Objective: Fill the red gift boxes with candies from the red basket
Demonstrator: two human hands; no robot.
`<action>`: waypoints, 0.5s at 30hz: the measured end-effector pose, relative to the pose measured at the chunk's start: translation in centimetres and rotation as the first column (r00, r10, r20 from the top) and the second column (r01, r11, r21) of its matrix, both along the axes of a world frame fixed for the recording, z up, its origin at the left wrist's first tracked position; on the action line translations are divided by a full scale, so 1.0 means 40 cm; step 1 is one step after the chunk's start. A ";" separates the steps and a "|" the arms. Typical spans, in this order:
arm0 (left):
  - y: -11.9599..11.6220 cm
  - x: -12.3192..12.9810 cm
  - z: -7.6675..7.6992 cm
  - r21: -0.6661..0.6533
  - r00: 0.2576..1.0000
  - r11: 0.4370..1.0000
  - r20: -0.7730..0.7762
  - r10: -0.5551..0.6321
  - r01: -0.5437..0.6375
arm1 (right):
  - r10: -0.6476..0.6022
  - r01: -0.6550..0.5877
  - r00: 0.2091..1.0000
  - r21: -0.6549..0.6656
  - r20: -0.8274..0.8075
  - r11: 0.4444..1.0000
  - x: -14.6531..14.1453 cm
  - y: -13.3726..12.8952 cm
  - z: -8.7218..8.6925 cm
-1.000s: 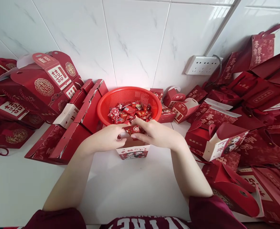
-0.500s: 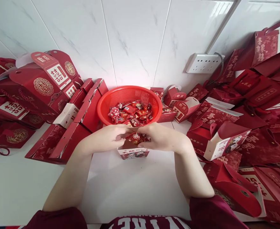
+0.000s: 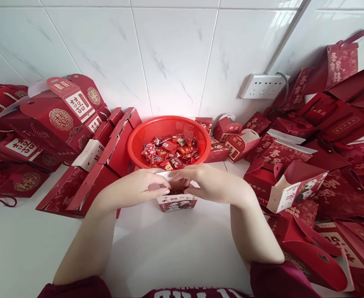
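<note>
A small open-topped candy box (image 3: 178, 204), red and white with cartoon pandas on its front, stands on the table. My left hand (image 3: 144, 186) is at the box's left side, thumb reaching over the opening and apart from the fingers. At the right side, my right hand (image 3: 202, 182) has curved fingers dipping into the opening, its thumb apart from them. Most of the box's inside is hidden by my hands; only a dark red patch shows there. Just behind stands a red plastic basket (image 3: 135, 142) with wrapped candies (image 3: 171, 151) in it.
Red paperboard gift boxes (image 3: 61, 118) are stacked at the left, beside long folded red cartons (image 3: 95, 184). Many more red boxes (image 3: 276, 155) crowd the right side. A power strip (image 3: 262, 86) is on the tiled wall (image 3: 176, 54) behind the white table (image 3: 176, 244).
The wrapped candy seen between my hands over the box is no longer visible there. My fingers have loosened and shifted at the opening. The view has tilted slightly upward.
</note>
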State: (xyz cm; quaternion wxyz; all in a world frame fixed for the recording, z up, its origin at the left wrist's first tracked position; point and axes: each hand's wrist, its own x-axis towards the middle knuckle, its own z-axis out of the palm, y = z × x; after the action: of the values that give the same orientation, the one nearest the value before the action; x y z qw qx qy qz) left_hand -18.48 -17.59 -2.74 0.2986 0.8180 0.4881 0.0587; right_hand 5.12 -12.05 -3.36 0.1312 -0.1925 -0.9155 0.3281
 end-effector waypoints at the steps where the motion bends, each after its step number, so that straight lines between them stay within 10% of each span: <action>1: -0.002 0.001 0.001 0.024 1.000 1.000 0.023 0.006 -0.006 | -0.028 0.028 1.000 0.035 -0.009 0.999 0.003 -0.003 0.004; 9: 0.032 -0.023 0.016 0.298 0.878 0.826 0.191 0.439 -0.478 | -0.137 0.144 0.989 0.155 -0.055 0.977 0.059 -0.008 0.039; 15: 0.266 -0.054 -0.011 0.230 0.771 0.780 -0.149 0.619 -0.582 | -0.280 0.293 0.956 0.189 -0.089 0.937 0.111 0.011 0.043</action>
State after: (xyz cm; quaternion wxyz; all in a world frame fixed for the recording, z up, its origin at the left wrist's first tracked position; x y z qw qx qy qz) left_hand -20.63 -6.95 -3.18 0.1379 0.6421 0.7470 0.1033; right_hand 9.54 -11.62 -1.65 0.2241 -0.2995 -0.9016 0.2174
